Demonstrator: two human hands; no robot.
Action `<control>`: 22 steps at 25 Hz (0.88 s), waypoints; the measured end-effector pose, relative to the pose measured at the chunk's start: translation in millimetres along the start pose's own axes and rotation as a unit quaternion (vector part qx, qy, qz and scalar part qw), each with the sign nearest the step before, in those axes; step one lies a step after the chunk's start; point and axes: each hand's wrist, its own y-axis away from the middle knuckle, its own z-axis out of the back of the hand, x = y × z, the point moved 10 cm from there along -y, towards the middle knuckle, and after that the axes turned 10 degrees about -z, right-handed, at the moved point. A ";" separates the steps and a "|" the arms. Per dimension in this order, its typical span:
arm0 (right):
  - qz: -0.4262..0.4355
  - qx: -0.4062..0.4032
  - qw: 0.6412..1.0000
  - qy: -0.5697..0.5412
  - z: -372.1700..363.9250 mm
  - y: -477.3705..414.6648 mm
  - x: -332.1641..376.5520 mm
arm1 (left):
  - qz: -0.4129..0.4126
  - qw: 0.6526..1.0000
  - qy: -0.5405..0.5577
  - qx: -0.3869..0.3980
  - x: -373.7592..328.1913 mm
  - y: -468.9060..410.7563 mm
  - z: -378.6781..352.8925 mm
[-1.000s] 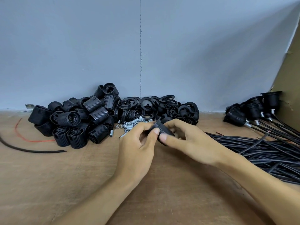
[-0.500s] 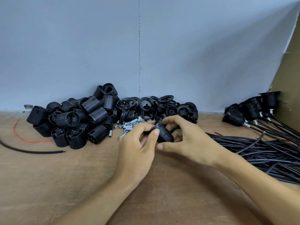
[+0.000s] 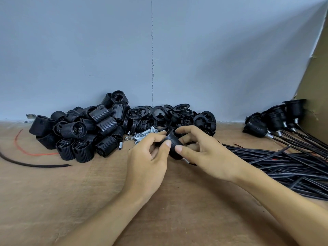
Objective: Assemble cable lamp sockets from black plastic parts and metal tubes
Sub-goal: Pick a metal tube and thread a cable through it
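Black socket part being pinched between thumb and fingers of the left hand and the right hand, metal tube poking out just below the grip; likely handling light, rigid, slightly slick, best holding round its sides.

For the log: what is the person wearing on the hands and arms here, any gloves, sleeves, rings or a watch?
Nothing worn shows. The left hand and right hand are bare, without gloves, rings or tape. Both forearms are bare to the frame edge, with no sleeve, watch or wristband in view. The visible fingernails are short and unpainted.
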 end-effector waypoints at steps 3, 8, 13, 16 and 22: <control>0.001 0.020 1.000 -0.010 -3.1 0.1 0.0 | 0.003 1.000 0.003 -0.003 2.1 -0.7 1.0; 0.016 -0.040 0.998 0.054 1.5 0.9 3.8 | 0.007 1.000 0.012 0.000 1.7 0.4 -1.4; 0.034 -0.003 0.996 0.081 -4.2 1.3 7.0 | 0.005 1.000 0.026 -0.006 1.2 -1.0 0.5; 0.052 -0.045 0.990 0.125 -2.8 1.6 11.6 | -0.006 1.000 0.026 -0.004 -0.1 -0.1 -0.9; 0.078 -0.064 0.983 0.151 1.4 2.9 13.0 | 0.011 0.998 0.065 -0.014 3.8 -1.4 1.1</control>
